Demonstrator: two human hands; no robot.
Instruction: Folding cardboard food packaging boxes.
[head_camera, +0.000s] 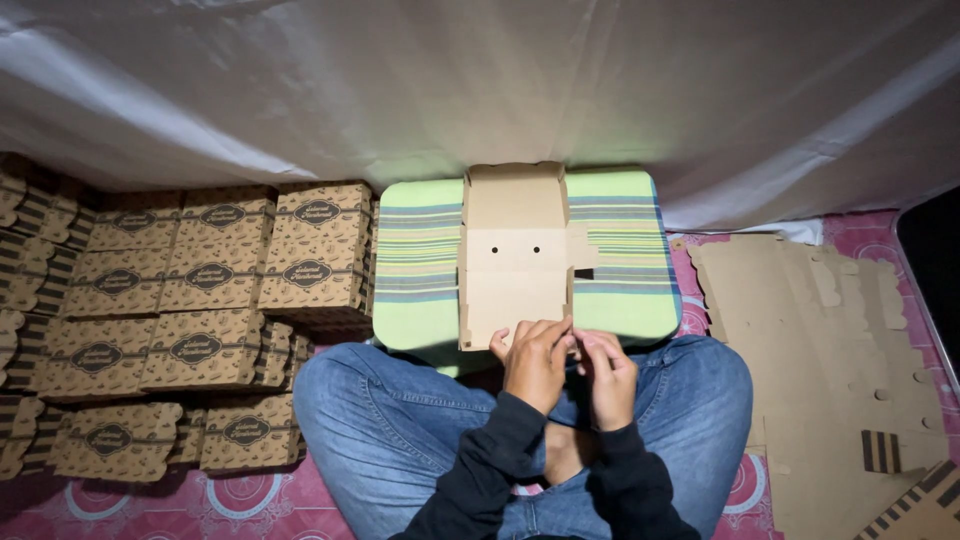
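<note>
**Both hands at the near edge of a half-folded box**

A half-folded cardboard box (515, 255) lies on a striped green cushion (620, 290). The left hand (535, 360) and right hand (605, 368) pinch its near flap; fingertips hide the edge. Stacked finished boxes (215, 290) run out of view at left; flat cardboard blanks (820, 340) are cut off at right.

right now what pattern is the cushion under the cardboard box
Light green cushion with grey, blue and yellow stripes, seen in the head view.

stacked printed boxes (210, 300) sit left, flat cardboard sheets (830, 350) right, a white drape (480, 80) behind.
</note>
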